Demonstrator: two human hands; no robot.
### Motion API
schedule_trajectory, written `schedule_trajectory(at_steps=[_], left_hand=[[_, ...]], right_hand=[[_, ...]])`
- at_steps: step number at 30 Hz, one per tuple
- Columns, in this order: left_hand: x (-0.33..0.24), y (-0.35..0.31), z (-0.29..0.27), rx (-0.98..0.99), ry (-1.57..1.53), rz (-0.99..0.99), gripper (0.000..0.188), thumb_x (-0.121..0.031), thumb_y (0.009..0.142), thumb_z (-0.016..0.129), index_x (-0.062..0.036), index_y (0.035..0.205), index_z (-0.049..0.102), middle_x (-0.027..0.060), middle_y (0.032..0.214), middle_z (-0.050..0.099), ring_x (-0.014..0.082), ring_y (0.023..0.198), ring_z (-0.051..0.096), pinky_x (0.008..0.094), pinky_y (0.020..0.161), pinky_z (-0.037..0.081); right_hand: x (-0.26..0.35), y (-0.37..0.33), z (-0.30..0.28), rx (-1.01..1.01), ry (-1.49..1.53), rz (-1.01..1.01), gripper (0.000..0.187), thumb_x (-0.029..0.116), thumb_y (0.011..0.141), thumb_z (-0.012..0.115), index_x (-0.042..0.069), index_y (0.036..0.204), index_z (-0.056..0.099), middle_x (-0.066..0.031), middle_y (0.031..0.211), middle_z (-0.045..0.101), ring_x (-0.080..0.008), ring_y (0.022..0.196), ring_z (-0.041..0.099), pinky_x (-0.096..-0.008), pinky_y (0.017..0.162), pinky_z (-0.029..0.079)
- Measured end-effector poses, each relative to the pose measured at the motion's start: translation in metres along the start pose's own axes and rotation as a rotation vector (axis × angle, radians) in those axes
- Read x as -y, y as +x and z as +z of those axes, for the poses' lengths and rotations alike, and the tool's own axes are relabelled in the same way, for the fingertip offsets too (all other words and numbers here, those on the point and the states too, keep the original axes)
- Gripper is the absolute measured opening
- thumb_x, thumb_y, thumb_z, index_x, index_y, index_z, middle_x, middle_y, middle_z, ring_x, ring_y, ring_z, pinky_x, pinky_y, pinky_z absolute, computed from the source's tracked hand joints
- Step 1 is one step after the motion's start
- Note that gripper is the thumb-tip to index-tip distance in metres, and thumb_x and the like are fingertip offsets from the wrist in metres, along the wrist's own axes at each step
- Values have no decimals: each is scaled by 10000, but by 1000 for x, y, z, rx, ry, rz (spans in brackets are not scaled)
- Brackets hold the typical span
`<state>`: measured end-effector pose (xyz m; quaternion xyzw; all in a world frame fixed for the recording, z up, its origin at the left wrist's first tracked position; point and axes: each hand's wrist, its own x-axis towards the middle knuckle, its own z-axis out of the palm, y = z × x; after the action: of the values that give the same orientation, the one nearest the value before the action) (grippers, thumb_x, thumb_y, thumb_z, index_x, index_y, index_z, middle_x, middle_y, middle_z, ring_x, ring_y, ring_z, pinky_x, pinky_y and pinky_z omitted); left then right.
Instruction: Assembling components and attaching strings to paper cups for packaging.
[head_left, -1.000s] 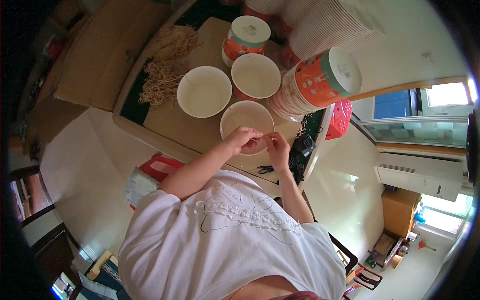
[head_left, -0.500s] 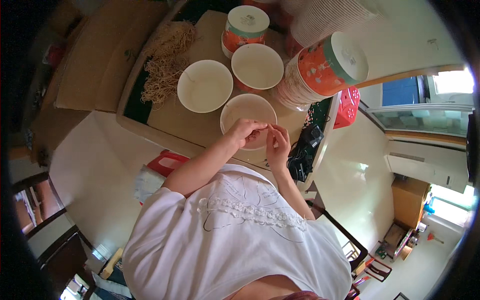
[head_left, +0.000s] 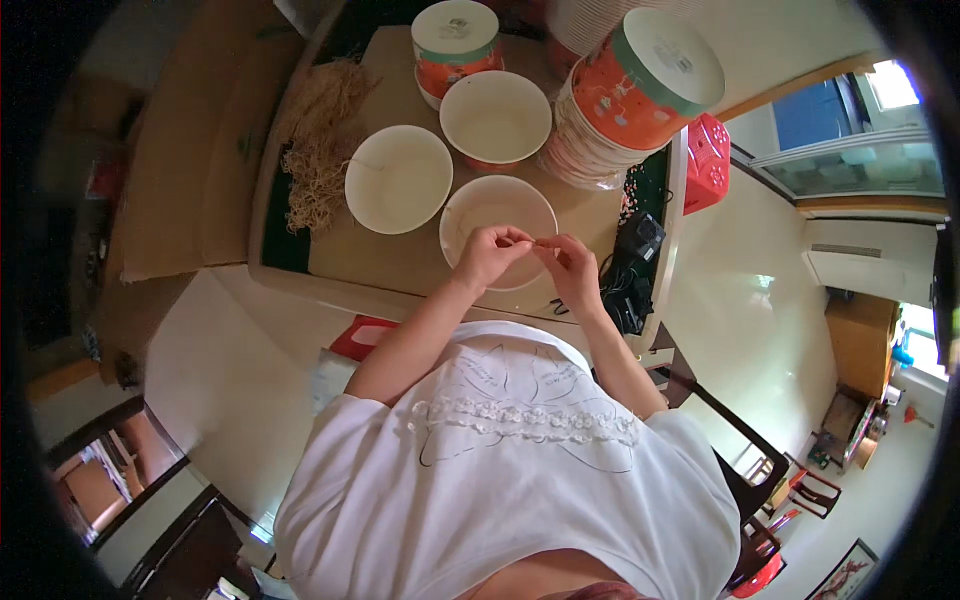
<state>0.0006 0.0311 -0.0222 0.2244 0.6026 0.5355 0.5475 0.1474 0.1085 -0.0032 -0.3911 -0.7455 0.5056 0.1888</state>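
Observation:
My left hand and my right hand meet fingertip to fingertip over the nearest white paper bowl. Both are closed in a pinch; whatever lies between the fingers is too small to make out. Left of that bowl stands a second white bowl, with a thin strand by its left rim. A third bowl sits behind, its outside orange. At the table's left lies a tangled heap of tan, stringy root-like strands.
An upturned orange-and-green paper tub stands at the back. Stacked tubs lean at the back right. Black devices with cables lie by the right edge, near small pinkish bits. A red stool stands beyond. A cardboard box is at the left.
My view has shifted and turned slightly. My right hand's fingers have spread a little away from the left hand, while the tips still meet over the nearest bowl.

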Motion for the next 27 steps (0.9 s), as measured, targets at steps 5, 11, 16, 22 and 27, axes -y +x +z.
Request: schedule_trajectory(at_steps=[5, 11, 16, 22, 27], left_hand=[[-14, -5, 6, -24, 42, 39, 124, -146, 848, 619, -44, 896, 673, 2, 799, 658, 49, 685, 587, 190, 526, 423], [-13, -3, 0, 15, 16, -34, 148, -141, 879, 584, -39, 940, 673, 13, 816, 665, 61, 652, 594, 189, 494, 415], [-14, -5, 2, 20, 156, 19, 147, -119, 866, 595, -31, 954, 672, 21, 820, 668, 60, 628, 589, 185, 482, 408], [-11, -6, 3, -5, 353, 206, 138, -89, 863, 586, -31, 951, 674, 22, 818, 674, 57, 615, 587, 179, 488, 413], [-18, -6, 4, -32, 145, -8, 129, -69, 851, 583, 9, 893, 677, 50, 781, 690, 97, 607, 617, 220, 573, 485]], right_hand=[[-7, 3, 2, -19, 101, 64, 81, 69, 791, 652, 27, 859, 638, -20, 685, 579, -59, 566, 443, -217, 511, 373], [-1, 3, 1, -18, 124, 49, 75, 43, 767, 649, 35, 840, 637, 2, 693, 592, -48, 546, 430, -215, 499, 369], [-1, 3, 1, -18, 108, 46, 80, 37, 758, 648, 37, 837, 635, -1, 685, 580, -53, 544, 432, -216, 502, 373], [-2, 3, 4, -43, 83, 7, 75, 33, 758, 647, 43, 831, 632, -7, 691, 573, -62, 558, 438, -220, 512, 374], [5, 3, 1, -15, 117, 6, 86, 23, 760, 638, 45, 842, 626, -14, 717, 578, -68, 571, 444, -219, 521, 372]])
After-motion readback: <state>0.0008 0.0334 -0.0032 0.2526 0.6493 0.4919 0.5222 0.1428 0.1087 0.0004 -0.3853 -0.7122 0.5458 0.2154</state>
